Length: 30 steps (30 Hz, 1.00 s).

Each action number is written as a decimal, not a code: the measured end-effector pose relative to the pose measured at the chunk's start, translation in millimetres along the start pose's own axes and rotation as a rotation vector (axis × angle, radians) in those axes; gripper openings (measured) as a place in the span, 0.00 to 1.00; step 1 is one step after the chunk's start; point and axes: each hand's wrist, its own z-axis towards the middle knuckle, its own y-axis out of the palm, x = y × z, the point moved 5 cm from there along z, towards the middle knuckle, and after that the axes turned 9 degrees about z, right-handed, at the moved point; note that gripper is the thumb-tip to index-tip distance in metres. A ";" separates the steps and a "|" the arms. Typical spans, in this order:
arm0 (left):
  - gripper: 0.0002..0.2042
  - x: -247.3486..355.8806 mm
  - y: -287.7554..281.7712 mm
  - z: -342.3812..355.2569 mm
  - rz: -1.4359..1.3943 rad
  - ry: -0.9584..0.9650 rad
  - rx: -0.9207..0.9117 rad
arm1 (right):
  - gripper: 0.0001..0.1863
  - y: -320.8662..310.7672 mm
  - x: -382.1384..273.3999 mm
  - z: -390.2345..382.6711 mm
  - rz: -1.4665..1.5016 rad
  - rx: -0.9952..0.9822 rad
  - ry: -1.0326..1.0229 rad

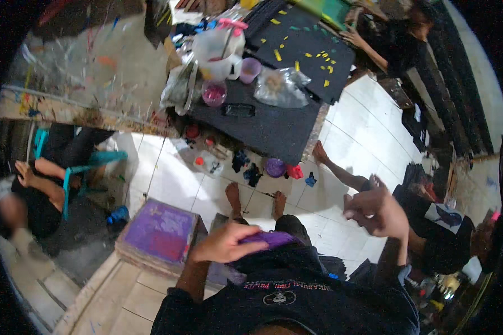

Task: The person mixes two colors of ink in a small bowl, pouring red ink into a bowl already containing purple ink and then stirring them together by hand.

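Note:
Just in front of my dark shirt, my left hand [226, 244] grips a soft purple bundle [269, 239]. Fibres or cloth would both fit its look; I cannot tell which. Its right end rests near my dark-clothed lap. My right hand [376, 209] is raised well to the right, apart from the bundle. Its fingers are bent and drawn together towards the left, and whatever they may hold is too small or blurred to see.
Ahead stands a dark table [262, 128] with tubs, a plastic bag [282, 87] and yellow strips. A purple-topped block [161, 231] is at my left. People sit at left [33, 206] and right [447, 234]; another works at far right [397, 44]. A purple bowl [275, 167] lies on the tiles.

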 end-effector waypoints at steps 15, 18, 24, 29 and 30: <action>0.16 -436.1 152.7 1.0 -0.342 -0.617 0.694 | 0.20 305.4 530.2 235.2 0.077 -0.096 0.057; 0.14 -539.5 163.8 19.7 -0.384 -0.599 0.635 | 0.26 313.1 560.5 268.0 -0.018 -0.004 0.061; 0.16 -744.7 202.3 65.3 -0.445 -0.430 0.629 | 0.30 281.9 644.2 232.3 0.069 -0.292 0.155; 0.22 -771.3 191.2 137.0 0.513 -0.148 0.443 | 0.23 254.7 704.1 183.1 0.151 -0.216 0.212; 0.21 -763.8 181.7 157.7 0.470 -0.296 0.373 | 0.23 247.4 719.1 174.2 0.057 -0.152 0.127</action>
